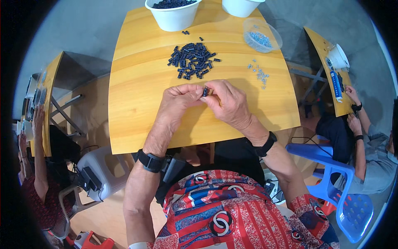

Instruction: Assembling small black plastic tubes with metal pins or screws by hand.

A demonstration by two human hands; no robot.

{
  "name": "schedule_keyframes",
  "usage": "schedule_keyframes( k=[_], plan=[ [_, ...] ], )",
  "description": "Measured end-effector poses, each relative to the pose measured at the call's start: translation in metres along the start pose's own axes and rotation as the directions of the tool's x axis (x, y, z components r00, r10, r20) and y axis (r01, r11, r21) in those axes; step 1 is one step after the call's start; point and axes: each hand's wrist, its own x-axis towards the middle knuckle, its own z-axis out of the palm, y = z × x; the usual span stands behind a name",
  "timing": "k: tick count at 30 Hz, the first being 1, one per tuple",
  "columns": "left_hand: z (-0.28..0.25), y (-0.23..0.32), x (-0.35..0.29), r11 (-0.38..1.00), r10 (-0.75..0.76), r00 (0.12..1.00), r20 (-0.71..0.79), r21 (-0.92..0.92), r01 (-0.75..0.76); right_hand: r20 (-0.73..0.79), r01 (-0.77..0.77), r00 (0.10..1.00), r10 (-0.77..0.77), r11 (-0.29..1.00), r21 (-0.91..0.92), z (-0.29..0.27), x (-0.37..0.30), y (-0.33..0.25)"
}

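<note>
Between my fingertips, over the middle of the wooden table (137, 108), is a small black cylindrical plastic piece (205, 91). My left hand (179, 99) pinches it from the left. From the right, the thumb and forefinger of my right hand (227, 101) close on the same piece. Just beyond my hands lies a loose pile of similar black pieces (192, 60). To the right of the pile, small silvery metal parts (262, 76) are scattered, too tiny to tell exactly.
A white tub (173, 16) full of black pieces stands at the far edge, with another white tub (242, 6) beside it. A clear round container (261, 39) holds more silvery parts. People sit at side tables (58, 79) left and right; a blue stool (344, 178) is at right.
</note>
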Motion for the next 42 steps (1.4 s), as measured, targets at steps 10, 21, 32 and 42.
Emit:
schedule_keyframes(
  k=[10, 21, 32, 42],
  plan=[
    [0.009, 0.005, -0.003, 0.971, -0.058, 0.989, 0.133, 0.237, 0.025, -0.035, 0.019, 0.999, -0.018, 0.999, 0.044, -0.004, -0.009, 0.01],
    [0.016, -0.002, -0.006, 0.949, 0.025, 0.993, 0.114, 0.308, -0.059, 0.067, 0.134, 0.99, -0.128, 0.986, -0.103, -0.011, -0.009, 0.012],
    [0.023, -0.005, -0.006, 0.932, -0.071, 0.997, 0.034, 0.359, 0.054, 0.072, 0.277, 0.961, -0.268, 0.934, -0.225, -0.011, -0.017, 0.022],
    [0.02, 0.005, 0.0, 0.888, -0.2, 0.974, 0.103, 0.438, 0.136, 0.113, 0.366, 0.93, -0.349, 0.904, -0.22, -0.008, -0.026, 0.021]
  ],
)
